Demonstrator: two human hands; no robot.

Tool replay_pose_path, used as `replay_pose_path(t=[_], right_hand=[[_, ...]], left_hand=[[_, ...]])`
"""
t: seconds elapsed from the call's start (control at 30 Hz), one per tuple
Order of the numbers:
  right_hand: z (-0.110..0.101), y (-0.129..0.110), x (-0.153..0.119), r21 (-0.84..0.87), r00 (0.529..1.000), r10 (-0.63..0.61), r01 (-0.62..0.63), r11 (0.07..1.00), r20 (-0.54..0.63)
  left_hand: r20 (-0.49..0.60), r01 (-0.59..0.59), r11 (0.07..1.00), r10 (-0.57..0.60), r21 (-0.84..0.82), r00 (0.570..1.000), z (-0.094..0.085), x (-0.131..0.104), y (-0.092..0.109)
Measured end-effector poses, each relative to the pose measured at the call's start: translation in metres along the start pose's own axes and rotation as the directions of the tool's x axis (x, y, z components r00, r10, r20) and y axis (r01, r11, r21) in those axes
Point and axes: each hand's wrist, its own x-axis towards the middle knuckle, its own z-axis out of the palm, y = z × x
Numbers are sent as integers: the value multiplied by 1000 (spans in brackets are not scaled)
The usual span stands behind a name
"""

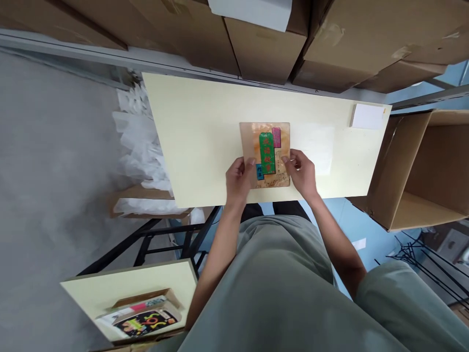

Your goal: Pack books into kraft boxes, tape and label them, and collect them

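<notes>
Both hands hold a tan booklet (282,164) over the cream tabletop, its cover facing up. A green panel with red characters fills the middle of the cover, with small pink and blue labels beside it. My left hand (240,181) grips the lower left edge, thumb on top of the cover. On the opposite edge, my right hand (302,173) pinches the booklet the same way, fingers curled underneath. A pale white sheet (322,146) lies flat on the table just right of the booklet, near my right hand.
The cream table (198,127) backs onto a shelf of cardboard boxes (264,54). A white stack of paper (367,116) sits at its far right corner. An open carton (410,166) stands at right, white plastic wrapping (139,132) at left. A smaller board (164,278) holds colourful packages.
</notes>
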Motion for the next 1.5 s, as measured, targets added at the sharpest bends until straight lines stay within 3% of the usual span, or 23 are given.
replay_pose_path(t=[0.13, 0.27, 0.37, 0.47, 0.57, 0.67, 0.73, 0.83, 0.97, 1.07, 1.17, 1.27, 1.37, 1.43, 1.5], right_hand=[[2, 28, 18, -41, 999, 37, -38, 998, -23], [21, 47, 36, -96, 997, 70, -73, 993, -29], [19, 54, 38, -147, 999, 24, -27, 989, -22], [-12, 62, 28, -208, 995, -47, 27, 978, -91], [-58, 78, 15, -327, 948, -38, -71, 942, -316], [-90, 99, 7, -393, 868, 27, -252, 884, -496], [-96, 110, 5, -386, 848, 81, -322, 865, -524], [-90, 112, 3, -354, 874, 102, -296, 887, -476], [-83, 81, -8, -317, 892, -22, -137, 939, -451], [-68, 40, -23, -281, 927, -138, 38, 959, -348], [-30, 0, -31, -246, 972, -208, 175, 953, -114], [16, -28, -32, -268, 955, -250, 286, 920, 161], [41, -37, -32, -242, 895, -278, 373, 896, 349], [40, -32, -30, -217, 891, -296, 382, 898, 343], [31, -18, -24, -228, 928, -277, 334, 915, 247]], left_hand=[[-6, 16, 994, -15, 113, 1000, 13, 17, -24], [-103, 48, 949, -16, 313, 995, 9, 33, -28], [-155, 46, 908, 21, 416, 988, 7, 39, -28], [-185, 4, 833, 119, 554, 976, 7, 35, -24], [-189, -67, 768, 240, 636, 952, 13, 23, -16], [-82, -180, 754, 296, 632, 952, 27, 11, -10], [41, -255, 751, 291, 609, 956, 41, 7, -11], [201, -320, 735, 249, 597, 947, 64, 7, -20], [269, -309, 768, 183, 561, 946, 81, 6, -24], [280, -227, 889, 117, 398, 953, 79, -4, -4], [284, -145, 950, 63, 278, 957, 67, -12, 25], [147, -58, 949, 12, 311, 989, 46, -4, 40], [-89, 52, 919, -19, 390, 996, 23, 20, 31], [-189, 80, 889, 7, 450, 982, 10, 38, 19], [-209, 72, 858, 42, 509, 977, 0, 51, 8]])
